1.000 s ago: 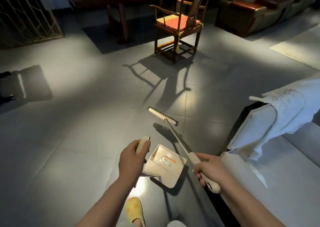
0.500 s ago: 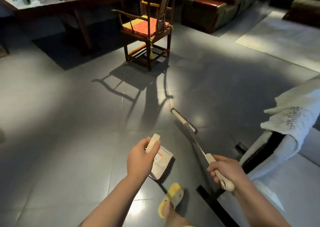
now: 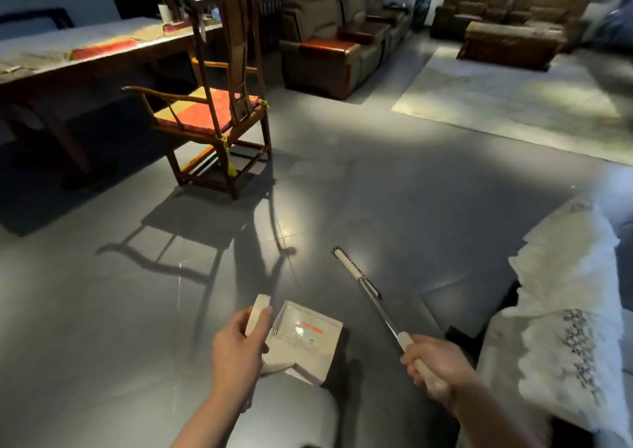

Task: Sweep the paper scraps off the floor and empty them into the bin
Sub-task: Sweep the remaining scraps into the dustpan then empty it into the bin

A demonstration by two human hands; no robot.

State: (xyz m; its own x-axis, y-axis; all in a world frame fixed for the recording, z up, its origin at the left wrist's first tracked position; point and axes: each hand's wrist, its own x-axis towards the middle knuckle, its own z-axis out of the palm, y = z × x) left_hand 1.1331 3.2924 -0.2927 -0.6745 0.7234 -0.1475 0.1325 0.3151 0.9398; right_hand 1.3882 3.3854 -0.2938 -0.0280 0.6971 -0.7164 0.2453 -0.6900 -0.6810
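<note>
Left hand (image 3: 236, 348) grips the cream dustpan (image 3: 305, 341) by its handle, paper scraps (image 3: 303, 331) lying inside the pan just right of the fingers. Right hand (image 3: 435, 367) clutches the broom (image 3: 373, 303) handle, brush head angled forward off the grey floor (image 3: 394, 208). Beyond the left hand stands a wooden armchair (image 3: 212, 105).

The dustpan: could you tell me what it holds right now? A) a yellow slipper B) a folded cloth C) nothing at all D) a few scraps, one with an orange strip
D: the dustpan, carried by the left hand, shows small scraps inside, one with an orange strip.
</note>
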